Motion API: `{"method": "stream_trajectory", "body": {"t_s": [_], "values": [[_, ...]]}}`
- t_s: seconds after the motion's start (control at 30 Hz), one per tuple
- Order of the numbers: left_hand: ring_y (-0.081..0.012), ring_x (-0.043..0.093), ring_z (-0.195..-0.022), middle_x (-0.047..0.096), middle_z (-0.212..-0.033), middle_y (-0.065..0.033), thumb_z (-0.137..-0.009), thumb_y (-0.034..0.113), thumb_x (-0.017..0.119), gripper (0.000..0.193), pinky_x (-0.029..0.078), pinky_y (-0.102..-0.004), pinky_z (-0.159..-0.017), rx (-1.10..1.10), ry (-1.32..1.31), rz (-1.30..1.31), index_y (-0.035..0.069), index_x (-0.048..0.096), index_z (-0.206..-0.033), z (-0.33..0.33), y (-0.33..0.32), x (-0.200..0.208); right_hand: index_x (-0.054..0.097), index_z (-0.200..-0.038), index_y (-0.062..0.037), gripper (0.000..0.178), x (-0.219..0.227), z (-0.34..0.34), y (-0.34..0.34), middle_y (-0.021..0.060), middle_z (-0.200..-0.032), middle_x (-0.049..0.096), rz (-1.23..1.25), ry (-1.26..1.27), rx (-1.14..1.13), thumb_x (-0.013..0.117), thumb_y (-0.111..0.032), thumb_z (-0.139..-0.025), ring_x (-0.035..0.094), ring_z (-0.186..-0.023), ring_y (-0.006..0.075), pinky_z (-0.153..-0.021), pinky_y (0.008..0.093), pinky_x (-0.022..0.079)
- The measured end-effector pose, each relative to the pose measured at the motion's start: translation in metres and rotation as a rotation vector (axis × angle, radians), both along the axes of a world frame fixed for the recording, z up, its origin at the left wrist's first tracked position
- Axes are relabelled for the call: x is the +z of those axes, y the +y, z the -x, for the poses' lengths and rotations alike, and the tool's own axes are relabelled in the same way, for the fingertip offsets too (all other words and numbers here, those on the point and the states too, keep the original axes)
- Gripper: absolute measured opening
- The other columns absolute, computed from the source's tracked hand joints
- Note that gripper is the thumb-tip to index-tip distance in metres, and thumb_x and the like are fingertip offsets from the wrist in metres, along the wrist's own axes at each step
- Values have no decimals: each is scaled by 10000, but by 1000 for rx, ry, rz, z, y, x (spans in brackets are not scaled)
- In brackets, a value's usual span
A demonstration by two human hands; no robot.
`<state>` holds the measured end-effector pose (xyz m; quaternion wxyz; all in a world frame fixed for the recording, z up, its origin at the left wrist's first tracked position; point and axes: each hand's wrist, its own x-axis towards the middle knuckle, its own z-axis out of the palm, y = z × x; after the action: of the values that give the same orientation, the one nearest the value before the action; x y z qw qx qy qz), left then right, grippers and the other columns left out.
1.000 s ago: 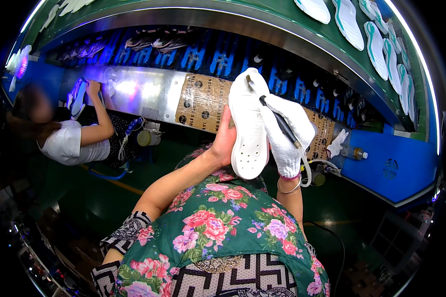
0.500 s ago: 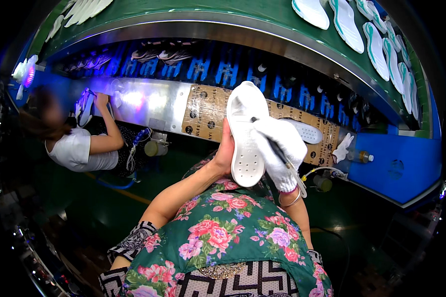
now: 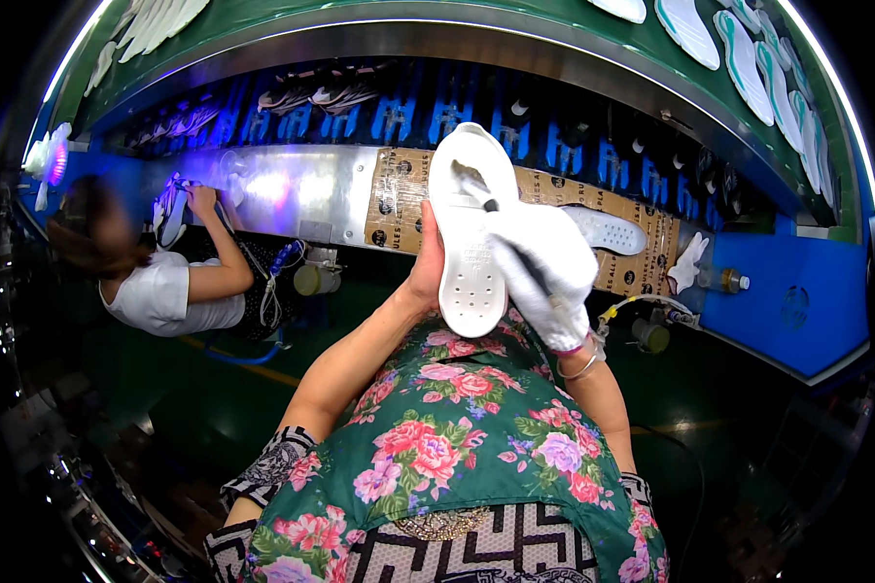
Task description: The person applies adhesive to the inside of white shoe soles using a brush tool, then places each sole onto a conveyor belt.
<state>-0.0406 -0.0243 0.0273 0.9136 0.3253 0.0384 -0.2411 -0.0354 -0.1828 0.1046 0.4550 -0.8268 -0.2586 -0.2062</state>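
A white shoe sole (image 3: 471, 257) stands nearly lengthwise in front of me, its hollow inner face toward me and small holes at its near end. My bare left hand (image 3: 427, 270) grips the sole along its left edge, with the fingers behind it. My right hand (image 3: 561, 255), in a white glove, is closed around a dark-handled brush (image 3: 478, 187). The brush tip lies over the far hollow of the sole and looks blurred by motion. A thin hose runs from the handle past my right wrist. The glove hides part of the sole's right edge.
Beyond my hands, brown cardboard (image 3: 402, 199) covers a metal bench, holding another pale sole (image 3: 608, 231). A white glove (image 3: 688, 262) and bottle (image 3: 729, 280) sit at right. Above runs a green conveyor (image 3: 379, 19) with soles. A co-worker (image 3: 170, 291) handles a shoe at left.
The sole and both hands have shifted slightly up and left in the picture. The brush has moved farther into the sole's far hollow, its bristles now showing.
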Motion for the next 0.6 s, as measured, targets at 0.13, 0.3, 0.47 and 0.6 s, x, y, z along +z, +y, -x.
{"method": "stream_trajectory", "body": {"t_s": [0.13, 0.3, 0.47, 0.6], "values": [[-263, 559, -1260, 518, -1401, -143, -899, 827, 158, 972, 492, -445, -1053, 2, 49, 52, 94, 300, -1521, -1, 9, -2, 751, -1066, -97, 292, -1, 12, 7, 89, -990, 728, -11, 167, 211, 772, -68, -777, 691, -911, 267, -827, 370, 539], [-247, 575, -1232, 528, -1387, -129, -900, 826, 141, 974, 518, -423, -1016, 121, 10, 76, 91, 309, -1516, -14, 6, 5, 750, -994, -58, 237, -2, 3, 4, 96, -964, 739, -64, 86, 47, 771, -13, -763, 704, -877, 238, -786, 326, 552], [-276, 695, -975, 661, -1126, -172, -868, 863, 132, 1023, 605, -422, -827, 4, -96, 102, 60, 413, -1436, -20, 27, -13, 755, -1000, -77, 242, 0, 10, 10, 75, -975, 740, 72, -19, 156, 784, -59, -761, 701, -877, 230, -773, 325, 549], [-283, 681, -889, 663, -979, -195, -804, 927, 162, 1107, 591, -403, -765, 132, 43, -18, 23, 444, -1379, -24, 26, -6, 747, -1076, -117, 320, -9, 7, 7, 57, -980, 740, -155, 137, 154, 792, -75, -762, 697, -865, 242, -787, 329, 546]]}}
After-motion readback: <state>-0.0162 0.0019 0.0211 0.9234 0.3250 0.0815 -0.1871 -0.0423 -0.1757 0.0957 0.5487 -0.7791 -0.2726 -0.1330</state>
